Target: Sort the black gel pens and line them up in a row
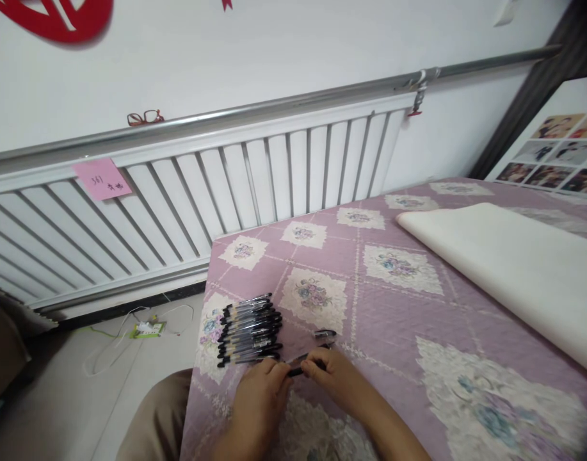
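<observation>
Both of my hands meet low in the middle of the head view, over a purple flowered bedspread (394, 307). My left hand (262, 390) and my right hand (329, 374) are closed on the two ends of one black pen (300, 366), fingers pinched. Just left of them lies a row of several black pens with clear barrels (249, 330), side by side. A single pen cap or short pen piece (324, 333) rests on the spread just above my right hand.
A cream folded sheet or pad (509, 269) lies on the right of the bed. A white slatted radiator cover (178, 198) with a pink note (102, 178) runs along the wall. Cables and a green item (146, 328) lie on the floor at left.
</observation>
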`<state>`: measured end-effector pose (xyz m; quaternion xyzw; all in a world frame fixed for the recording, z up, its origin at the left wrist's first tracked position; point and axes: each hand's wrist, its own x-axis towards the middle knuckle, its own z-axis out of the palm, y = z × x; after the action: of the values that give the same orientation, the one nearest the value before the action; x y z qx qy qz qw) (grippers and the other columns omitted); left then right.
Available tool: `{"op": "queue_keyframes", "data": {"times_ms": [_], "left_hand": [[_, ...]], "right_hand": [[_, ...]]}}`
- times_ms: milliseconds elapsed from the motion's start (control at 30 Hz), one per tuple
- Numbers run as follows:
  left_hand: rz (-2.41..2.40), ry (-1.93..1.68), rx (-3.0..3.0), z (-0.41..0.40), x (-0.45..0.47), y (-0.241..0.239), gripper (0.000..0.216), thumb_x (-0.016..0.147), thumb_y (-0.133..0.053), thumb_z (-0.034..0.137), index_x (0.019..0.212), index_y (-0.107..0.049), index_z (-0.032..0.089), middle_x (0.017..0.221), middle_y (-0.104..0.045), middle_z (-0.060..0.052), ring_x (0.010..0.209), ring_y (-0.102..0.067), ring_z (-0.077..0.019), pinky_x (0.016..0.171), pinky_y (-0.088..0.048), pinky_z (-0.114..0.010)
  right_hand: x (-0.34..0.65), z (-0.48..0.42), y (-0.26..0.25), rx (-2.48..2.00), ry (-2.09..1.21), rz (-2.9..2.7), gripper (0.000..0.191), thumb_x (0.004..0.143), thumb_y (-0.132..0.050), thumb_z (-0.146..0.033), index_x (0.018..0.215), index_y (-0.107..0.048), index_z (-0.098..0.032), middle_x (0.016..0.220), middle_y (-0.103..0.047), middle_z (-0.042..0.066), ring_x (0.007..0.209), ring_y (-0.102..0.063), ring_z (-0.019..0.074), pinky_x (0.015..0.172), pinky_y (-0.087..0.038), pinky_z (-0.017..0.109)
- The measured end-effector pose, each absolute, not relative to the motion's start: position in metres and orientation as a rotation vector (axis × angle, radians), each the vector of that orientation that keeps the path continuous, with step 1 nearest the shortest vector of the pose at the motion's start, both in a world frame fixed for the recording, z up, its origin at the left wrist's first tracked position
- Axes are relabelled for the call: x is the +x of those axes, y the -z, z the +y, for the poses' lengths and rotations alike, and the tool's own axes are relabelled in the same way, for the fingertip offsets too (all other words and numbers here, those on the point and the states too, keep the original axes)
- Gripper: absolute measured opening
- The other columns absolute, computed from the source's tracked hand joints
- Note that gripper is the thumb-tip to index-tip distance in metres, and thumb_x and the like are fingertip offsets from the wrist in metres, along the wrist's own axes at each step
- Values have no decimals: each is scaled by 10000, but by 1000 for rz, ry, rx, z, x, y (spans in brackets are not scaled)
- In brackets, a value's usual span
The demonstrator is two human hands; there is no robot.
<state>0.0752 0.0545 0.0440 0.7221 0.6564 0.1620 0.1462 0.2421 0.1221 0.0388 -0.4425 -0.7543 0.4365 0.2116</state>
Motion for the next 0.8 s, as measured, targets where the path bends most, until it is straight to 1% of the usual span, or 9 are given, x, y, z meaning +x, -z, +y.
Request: {"op": "queue_keyframes", "data": {"times_ms": [133,267,333,400,467,567,633,733,800], "left_hand": [[1885,-452,2040,55,79,-47,234,884,-431,223,985,-636,271,913,-637,-8,869,-580,-166,757,-408,-254],[1856,-438,2001,58,80,-42,232,885,-419,222,958,-637,256,894,-635,-9,855,-578,-164,741,-397,-247],[1847,-436,1993,59,80,-40,229,881,-424,215,953,-637,255,890,-634,-9,855,-576,-164,740,-392,-246],[1857,-443,1991,60,81,-40,224,877,-433,218,961,-636,262,894,-633,-9,862,-572,-167,746,-388,-249],[1875,-445,1992,61,83,-41,223,873,-442,221,976,-633,272,891,-630,-10,859,-569,-171,742,-386,-253],[1888,-426,2008,62,84,-41,223,868,-451,219,981,-635,275,881,-624,-12,853,-568,-176,732,-386,-262],[1877,-408,2012,62,86,-40,223,866,-453,220,980,-637,272,880,-622,-14,853,-568,-178,730,-388,-264],[1860,-409,2010,62,87,-39,231,870,-445,215,993,-632,271,878,-621,-13,848,-570,-176,725,-393,-264],[1849,-429,2015,62,87,-39,239,876,-435,213,1010,-622,274,879,-622,-10,847,-571,-176,724,-394,-265]], "right_hand": [[244,122,-41,-1236,-1169,-2080,217,788,-487,-290,618,-575,-189,648,-597,-5,658,-526,143,596,-354,233],[250,119,-46,-1204,-1220,-2038,81,738,-534,-214,716,-611,-197,708,-611,-15,686,-533,136,613,-365,222],[253,119,-48,-1194,-1263,-2013,102,709,-555,-186,789,-616,-205,724,-608,-24,681,-530,132,600,-363,217],[254,119,-47,-1211,-1282,-1985,133,707,-576,-208,832,-620,-206,739,-614,-24,687,-535,137,600,-365,221],[255,120,-44,-1245,-1263,-1978,114,746,-563,-280,785,-628,-194,728,-620,-11,692,-542,148,608,-368,235],[256,121,-39,-1263,-1228,-2023,244,810,-484,-339,667,-606,-184,670,-613,0,668,-541,156,600,-364,250],[257,122,-38,-1261,-1212,-2043,215,801,-491,-311,663,-600,-188,666,-611,-4,666,-541,154,599,-363,247],[260,121,-41,-1245,-1214,-2043,79,747,-536,-225,733,-610,-199,704,-613,-17,689,-545,145,608,-366,233],[261,120,-43,-1233,-1222,-2024,125,710,-570,-195,826,-613,-209,744,-619,-24,712,-552,143,620,-373,227]]}}
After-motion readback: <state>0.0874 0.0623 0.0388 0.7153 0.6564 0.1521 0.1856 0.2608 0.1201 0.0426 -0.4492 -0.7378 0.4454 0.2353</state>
